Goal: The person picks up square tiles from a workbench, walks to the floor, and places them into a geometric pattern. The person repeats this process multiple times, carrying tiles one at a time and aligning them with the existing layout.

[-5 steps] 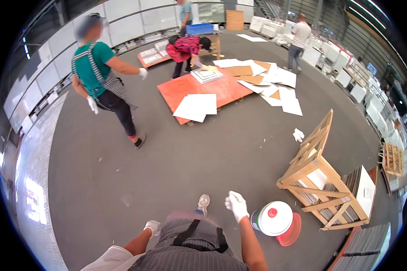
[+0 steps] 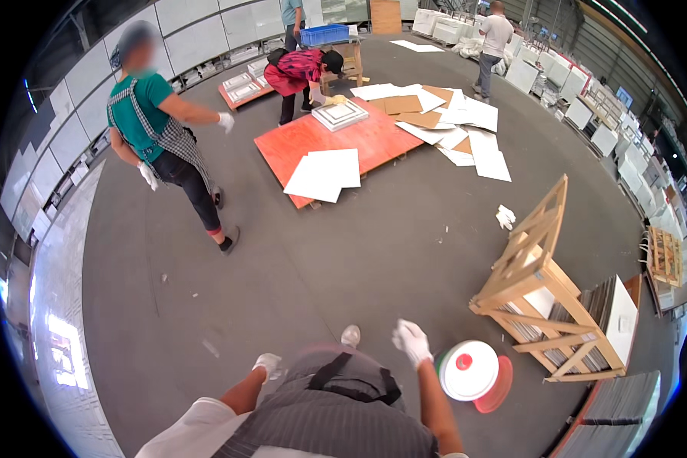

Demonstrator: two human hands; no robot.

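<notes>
My right hand (image 2: 411,340), in a white glove, hangs over the grey floor with its fingers curled in and no object visible in it. Closest to it is a white round bucket (image 2: 475,375) with a red cap on its lid. A red round lid or basin (image 2: 499,388) lies partly behind the bucket. On the other side of my striped apron (image 2: 324,404), my left hand (image 2: 268,365) is also gloved in white. Its fingers look loosely extended, slightly blurred, and nothing shows in them. Neither hand touches anything around it. My shoe (image 2: 350,336) is between them.
A wooden A-frame rack (image 2: 546,305) holding slabs stands at right. Ahead, a red board (image 2: 382,149) carries white sheets (image 2: 324,174) and framed panels (image 2: 340,114); a person (image 2: 301,72) bends there. Loose sheets (image 2: 466,126) cover the floor. Another person (image 2: 156,122) walks at left.
My view has shifted forward, and my right hand has swung a little to the right. My front shoe shows less. The person in green has stepped slightly, and the bending person's hands remain by the panels.
</notes>
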